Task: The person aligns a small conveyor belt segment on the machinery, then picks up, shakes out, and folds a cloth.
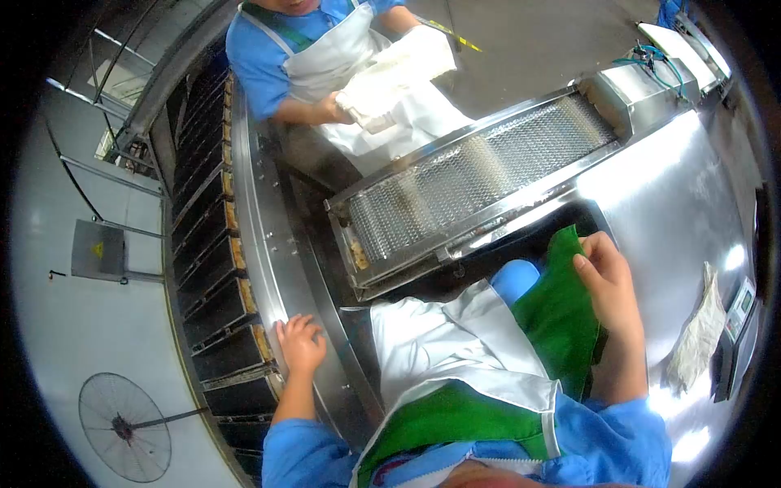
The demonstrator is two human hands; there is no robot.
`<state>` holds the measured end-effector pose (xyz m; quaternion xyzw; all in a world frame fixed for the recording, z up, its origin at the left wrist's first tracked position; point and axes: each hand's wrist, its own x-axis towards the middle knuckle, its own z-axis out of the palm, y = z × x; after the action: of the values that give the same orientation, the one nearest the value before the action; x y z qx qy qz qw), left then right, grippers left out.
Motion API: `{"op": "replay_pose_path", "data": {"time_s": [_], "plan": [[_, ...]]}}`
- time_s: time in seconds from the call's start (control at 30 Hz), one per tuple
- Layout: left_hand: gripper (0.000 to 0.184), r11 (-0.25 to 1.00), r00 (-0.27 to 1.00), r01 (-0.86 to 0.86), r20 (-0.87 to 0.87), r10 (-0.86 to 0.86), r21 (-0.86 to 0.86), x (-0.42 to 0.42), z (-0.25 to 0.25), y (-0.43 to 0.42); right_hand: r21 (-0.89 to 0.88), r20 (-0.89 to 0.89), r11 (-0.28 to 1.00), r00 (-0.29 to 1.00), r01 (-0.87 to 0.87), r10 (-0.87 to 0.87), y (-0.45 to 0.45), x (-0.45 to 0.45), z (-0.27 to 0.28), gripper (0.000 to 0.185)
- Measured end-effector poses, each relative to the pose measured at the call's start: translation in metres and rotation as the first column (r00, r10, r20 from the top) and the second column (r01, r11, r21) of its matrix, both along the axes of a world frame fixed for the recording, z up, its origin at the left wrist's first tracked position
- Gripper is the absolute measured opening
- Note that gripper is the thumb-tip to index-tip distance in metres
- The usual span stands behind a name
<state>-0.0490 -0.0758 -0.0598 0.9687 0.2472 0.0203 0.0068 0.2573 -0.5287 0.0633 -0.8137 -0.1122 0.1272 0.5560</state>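
My left hand (301, 343) lies on the steel rim (275, 268) beside the row of dark trays, its fingers spread and holding nothing. With thumb and fingers pinched together, my right hand (606, 281) grips the upper edge of a green cloth (561, 305). The cloth hangs down beside my white apron (443, 337); whether it is part of the apron I cannot tell. My right forearm is over the edge of the shiny steel table (651, 211).
A mesh conveyor (480, 179) stands ahead. Across it, a person in a white apron (333, 57) holds a pale cloth (399, 73). Dark trays (220, 301) line the left. A crumpled cloth (700, 333) and a scale (739, 313) lie right; a fan (122, 427) stands lower left.
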Motion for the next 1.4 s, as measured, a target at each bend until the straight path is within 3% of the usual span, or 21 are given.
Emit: {"op": "replay_pose_path", "data": {"time_s": [0.03,0.2,0.27,0.3,0.4,0.47,0.6,0.8,1.03,1.23,1.4], "plan": [[0.012,1.000,1.000,0.006,0.011,-0.006,-0.002,0.000,0.000,-0.001,0.064,-0.082,0.997,0.996,-0.034,0.039,-0.001,-0.001,-0.001,0.011],[0.013,1.000,1.000,0.013,0.019,-0.013,0.000,-0.002,-0.001,-0.001,0.110,-0.027,0.994,0.999,-0.014,0.017,0.009,-0.005,0.003,0.013],[0.013,1.000,1.000,-0.005,0.011,0.005,-0.018,0.001,0.001,-0.001,-0.035,0.158,0.999,0.987,0.024,-0.018,0.014,-0.005,0.006,0.013],[0.013,1.000,1.000,-0.005,0.014,0.005,-0.014,0.001,0.000,0.001,-0.031,0.161,0.999,0.987,0.024,-0.019,0.014,-0.005,0.006,0.013],[0.016,1.000,1.000,-0.005,-0.002,0.005,0.002,0.000,-0.001,0.001,-0.077,0.061,0.996,0.997,0.043,-0.039,0.008,-0.004,0.000,0.012],[0.016,1.000,1.000,-0.005,0.006,0.005,0.002,0.002,0.002,-0.001,0.123,-0.097,0.992,0.995,0.039,-0.027,0.006,-0.003,-0.009,0.012],[0.015,1.000,0.999,-0.023,0.023,0.023,-0.005,0.001,0.001,0.001,0.123,-0.110,0.992,0.994,0.036,-0.023,0.011,-0.001,-0.003,0.012],[0.016,1.000,1.000,-0.003,0.007,0.003,-0.020,0.002,0.001,0.003,0.370,-0.323,0.929,0.940,0.018,0.111,0.013,-0.004,0.007,0.013],[0.015,0.999,1.000,-0.030,0.005,0.030,-0.020,0.002,0.001,0.001,0.414,-0.316,0.909,0.932,-0.034,0.178,0.012,-0.001,0.002,0.014],[0.015,1.000,1.000,-0.014,-0.005,0.014,-0.021,0.002,0.001,0.000,0.329,-0.322,0.943,0.934,-0.044,0.156,0.017,0.000,0.002,0.014],[0.016,0.999,1.000,-0.020,-0.001,0.020,-0.026,0.002,-0.003,0.004,0.185,-0.172,0.979,0.978,-0.089,0.121,0.019,0.005,-0.005,0.015]]}}
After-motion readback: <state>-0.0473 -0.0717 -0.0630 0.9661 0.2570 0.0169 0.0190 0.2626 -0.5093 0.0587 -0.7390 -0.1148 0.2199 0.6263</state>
